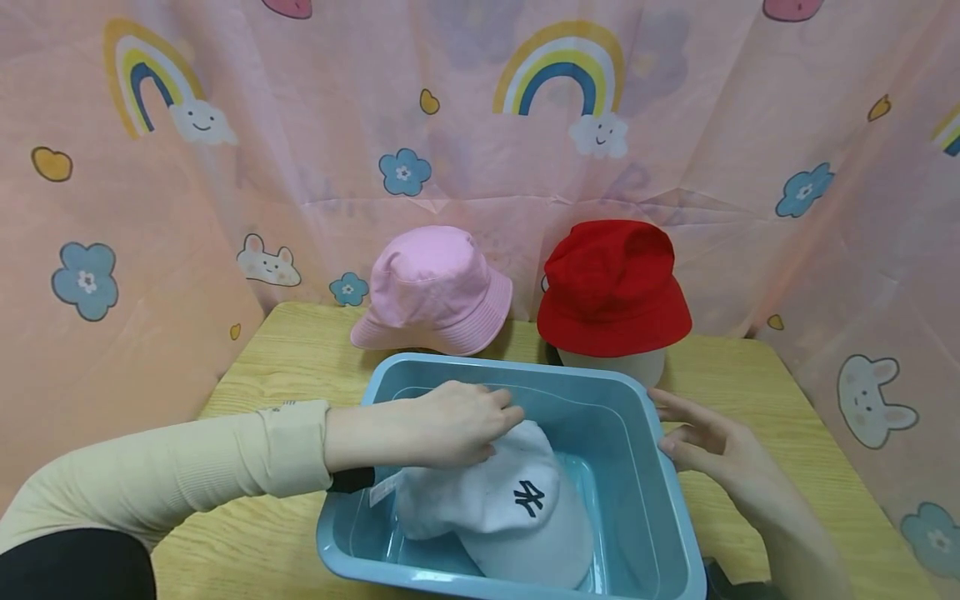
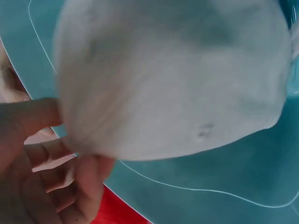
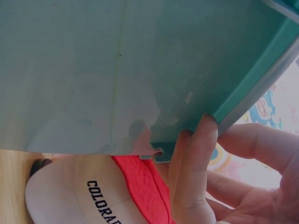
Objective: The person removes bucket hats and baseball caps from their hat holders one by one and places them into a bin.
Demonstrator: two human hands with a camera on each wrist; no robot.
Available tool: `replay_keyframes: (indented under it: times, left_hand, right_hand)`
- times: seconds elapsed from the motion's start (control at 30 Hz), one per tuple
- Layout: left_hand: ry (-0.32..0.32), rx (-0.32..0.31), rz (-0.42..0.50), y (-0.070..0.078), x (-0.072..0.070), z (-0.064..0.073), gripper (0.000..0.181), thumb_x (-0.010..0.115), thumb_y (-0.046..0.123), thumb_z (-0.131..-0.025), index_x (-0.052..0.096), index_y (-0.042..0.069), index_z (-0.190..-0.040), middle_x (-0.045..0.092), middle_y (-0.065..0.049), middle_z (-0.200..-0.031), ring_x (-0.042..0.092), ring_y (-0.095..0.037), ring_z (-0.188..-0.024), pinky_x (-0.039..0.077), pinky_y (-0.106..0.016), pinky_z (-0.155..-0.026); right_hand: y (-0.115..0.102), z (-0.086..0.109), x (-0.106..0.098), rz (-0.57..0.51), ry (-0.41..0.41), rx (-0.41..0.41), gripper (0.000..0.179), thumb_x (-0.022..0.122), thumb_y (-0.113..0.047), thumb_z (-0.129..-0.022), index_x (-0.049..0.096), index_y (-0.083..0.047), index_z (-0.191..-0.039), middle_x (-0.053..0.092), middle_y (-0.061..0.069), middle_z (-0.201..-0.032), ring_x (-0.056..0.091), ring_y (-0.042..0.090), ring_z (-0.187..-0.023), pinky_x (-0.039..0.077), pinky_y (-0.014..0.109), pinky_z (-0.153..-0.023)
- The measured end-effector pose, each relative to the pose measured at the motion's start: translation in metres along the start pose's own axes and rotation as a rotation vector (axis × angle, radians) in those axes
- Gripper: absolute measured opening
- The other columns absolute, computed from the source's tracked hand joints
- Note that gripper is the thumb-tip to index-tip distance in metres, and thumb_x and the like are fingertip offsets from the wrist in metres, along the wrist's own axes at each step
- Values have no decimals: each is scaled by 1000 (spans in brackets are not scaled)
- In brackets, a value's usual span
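A white baseball cap (image 1: 487, 504) sits inside a light blue plastic basin (image 1: 517, 365), its brim pointing toward the near right of the basin. The left hand (image 1: 461, 425) reaches over from the side, thumb and fingers pinching the edge of the soft crown. The right hand (image 1: 708, 446) lightly grips the basin's right rim, thumb and fingers closed on its edge. The cap could slip or swing, since it appears pinched at one spot only, and its brim might catch the near wall if lifted; a loose hold on the rim could let the basin slide back into the hats close behind it. The cap's front bears a dark interlocked "NY" logo; print on its small white tag (image 1: 384, 490) is too small to read. Beyond the basin, on a wood-grain counter (image 1: 300, 358), are a pink bucket hat (image 1: 435, 287) and — to its right — a red hat (image 1: 611, 292) over a pale cap (image 3: 70, 191) lettered "COLORAD", the rest cut off. A pink cartoon backdrop (image 1: 315, 108) hangs behind.
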State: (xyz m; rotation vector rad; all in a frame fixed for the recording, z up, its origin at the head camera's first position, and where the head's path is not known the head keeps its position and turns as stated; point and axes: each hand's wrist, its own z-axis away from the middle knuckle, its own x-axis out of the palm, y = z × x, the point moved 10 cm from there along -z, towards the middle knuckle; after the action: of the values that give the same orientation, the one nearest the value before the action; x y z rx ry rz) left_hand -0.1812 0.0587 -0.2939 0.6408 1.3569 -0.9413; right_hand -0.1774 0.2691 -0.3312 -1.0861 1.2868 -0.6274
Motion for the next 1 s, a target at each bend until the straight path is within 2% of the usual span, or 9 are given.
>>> replay_keyframes:
  times: [0.23, 0.43, 0.67, 0.8, 0.9, 1.0]
  left_hand:
    - [-139, -38, 1, -7, 18, 2, 40, 67, 35, -88, 60, 18, -124, 64, 2, -105, 61, -11, -82, 46, -20, -56]
    - [-212, -57, -18, -11, 26, 4, 44, 65, 42, -88, 61, 21, -127, 64, 2, -110, 62, -11, -89, 49, -23, -58]
    - [-321, -89, -63, -12, 33, 7, 41, 63, 49, -88, 67, 22, -119, 66, 3, -107, 60, -10, -80, 52, -24, -64]
    - [-385, -97, -86, -12, 39, 8, 38, 62, 52, -88, 71, 20, -108, 68, 4, -102, 56, -9, -73, 51, -23, -63]
    - [-463, -106, -70, -12, 47, 12, 38, 62, 52, -88, 73, 19, -99, 67, 4, -88, 53, -9, -66, 48, -23, -59]
    - [-556, -103, -31, -11, 57, 17, 39, 61, 53, -88, 74, 19, -102, 68, 5, -85, 52, -9, -67, 49, -23, -64]
  right_hand:
    - [2, 0, 0, 11, 12, 12, 53, 54, -9, -96, 37, -7, -147, 61, -20, -116, 69, 16, -84, 56, 29, -74]
    - [1, 0, -1, 14, 9, 17, 53, 54, -9, -97, 37, -7, -147, 60, -21, -117, 69, 16, -85, 55, 29, -75]
    - [2, 0, -1, 17, 6, 16, 53, 53, -9, -97, 37, -8, -147, 61, -20, -116, 68, 16, -85, 55, 28, -75]
    - [2, 0, -1, 17, 2, 24, 53, 53, -10, -97, 37, -9, -148, 62, -18, -115, 68, 17, -85, 54, 28, -76]
    - [2, 0, -1, 16, -1, 25, 53, 53, -11, -97, 36, -9, -148, 62, -18, -115, 69, 17, -85, 55, 28, -77]
    - [2, 0, -1, 11, -1, 22, 53, 53, -10, -97, 37, -8, -147, 62, -19, -115, 68, 17, -85, 55, 29, -76]
